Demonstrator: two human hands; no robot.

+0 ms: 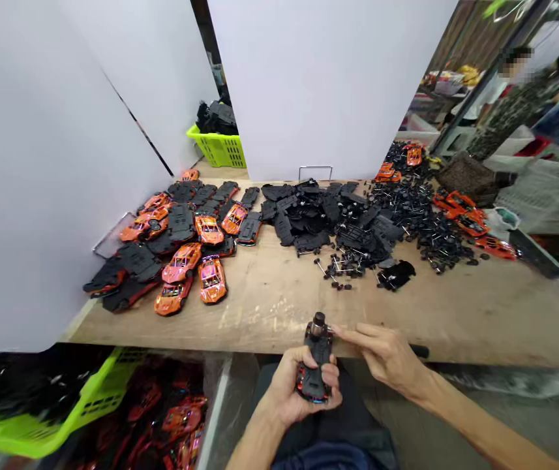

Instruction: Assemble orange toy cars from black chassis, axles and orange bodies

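Note:
At the table's front edge my left hand (303,386) is closed around a toy car (319,359), its black underside facing up and bits of orange body showing at the near end. My right hand (389,358) grips a small hammer (317,325), index finger stretched along the handle toward the head. The hammer head lies over the far end of the car's underside; whether it touches cannot be made out. The black handle end sticks out to the right of my right hand. Beyond both hands lies a heap of black chassis plates (308,215).
Orange toy cars (212,279), some upside down, are gathered on the table's left. Wheel axles (436,225) are piled at right beside orange car bodies (462,212). White panels (328,85) stand behind. Green baskets (218,149) are behind and lower left. A person (489,91) is at upper right.

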